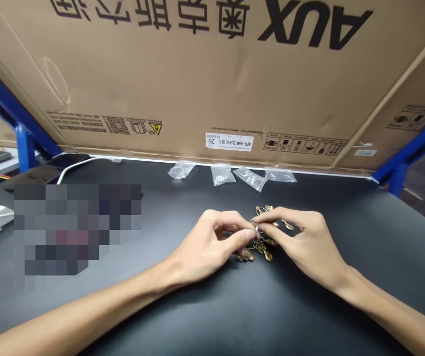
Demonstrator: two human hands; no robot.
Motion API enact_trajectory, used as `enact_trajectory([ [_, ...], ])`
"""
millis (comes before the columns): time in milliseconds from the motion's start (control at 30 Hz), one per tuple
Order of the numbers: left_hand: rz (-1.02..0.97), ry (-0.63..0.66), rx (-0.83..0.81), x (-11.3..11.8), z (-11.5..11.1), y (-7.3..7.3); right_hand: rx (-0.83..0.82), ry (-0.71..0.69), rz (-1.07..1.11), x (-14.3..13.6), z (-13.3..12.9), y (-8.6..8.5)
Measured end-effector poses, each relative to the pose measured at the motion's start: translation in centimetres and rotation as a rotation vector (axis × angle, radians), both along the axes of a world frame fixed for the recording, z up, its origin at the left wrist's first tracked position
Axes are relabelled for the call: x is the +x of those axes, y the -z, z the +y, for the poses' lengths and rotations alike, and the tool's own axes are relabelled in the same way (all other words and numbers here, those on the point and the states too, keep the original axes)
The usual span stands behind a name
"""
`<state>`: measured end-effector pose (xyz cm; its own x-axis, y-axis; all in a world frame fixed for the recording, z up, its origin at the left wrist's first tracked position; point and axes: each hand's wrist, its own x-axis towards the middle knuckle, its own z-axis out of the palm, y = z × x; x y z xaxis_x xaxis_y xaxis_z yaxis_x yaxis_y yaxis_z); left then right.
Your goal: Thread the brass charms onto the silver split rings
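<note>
In the head view my left hand [212, 244] is closed in a pinch, thumb against fingers, on a small silvery metal ring [257, 229]. From the other side, my right hand [311, 242] pinches the same ring between thumb and forefinger. Bronze-coloured charms [261, 247], some with rounded spoon-like ends, lie or hang just below the fingertips; I cannot tell which are joined to the ring. Behind the right fingers, more bronze pieces [259, 210] and a small drop-shaped charm [288, 225] rest on the black table [197, 316]. The fingers partly hide the ring.
Several clear plastic bags [223, 174] lie in a row along the table's back edge. A large cardboard box [183, 84] stands behind them, between blue metal posts [25, 148]. On the left are a white cable [75, 164], a dark flat object [36, 177] and a blurred-out patch.
</note>
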<state>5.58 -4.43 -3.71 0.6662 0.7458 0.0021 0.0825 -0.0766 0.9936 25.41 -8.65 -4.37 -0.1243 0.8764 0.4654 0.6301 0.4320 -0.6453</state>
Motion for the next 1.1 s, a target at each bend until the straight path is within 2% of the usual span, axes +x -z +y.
enact_trajectory([
  [167,0.041,-0.019,0.089,-0.2,0.0,0.1,-0.05,-0.029,-0.065,0.7,0.0,-0.7],
  [333,0.153,-0.142,0.369,-0.6,0.1,0.0,-0.067,-0.087,-0.434,2.6,0.0,-1.7],
  [467,0.175,-0.211,0.531,-0.8,0.4,0.5,-0.008,-0.163,-0.668,3.2,-0.1,-1.2],
  [667,0.132,-0.217,0.644,-0.6,0.8,1.2,0.104,-0.139,-0.769,2.6,-0.1,-0.3],
  [733,0.103,-0.219,0.717,-0.4,0.8,1.3,0.08,-0.117,-0.694,2.4,-0.3,-0.5],
  [800,0.077,-0.213,0.769,-0.4,0.7,1.4,0.008,-0.076,-0.499,2.0,-0.5,-1.0],
  [933,0.088,-0.196,0.798,-0.3,0.4,1.4,-0.262,0.012,-0.049,1.1,-0.8,-1.8],
  [1000,0.103,-0.181,0.789,-0.3,0.2,1.4,-0.384,0.01,0.102,0.7,-0.6,-1.7],
  [1100,0.102,-0.158,0.779,-0.3,0.0,1.4,-0.483,-0.02,0.254,0.5,-0.2,-1.2],
])
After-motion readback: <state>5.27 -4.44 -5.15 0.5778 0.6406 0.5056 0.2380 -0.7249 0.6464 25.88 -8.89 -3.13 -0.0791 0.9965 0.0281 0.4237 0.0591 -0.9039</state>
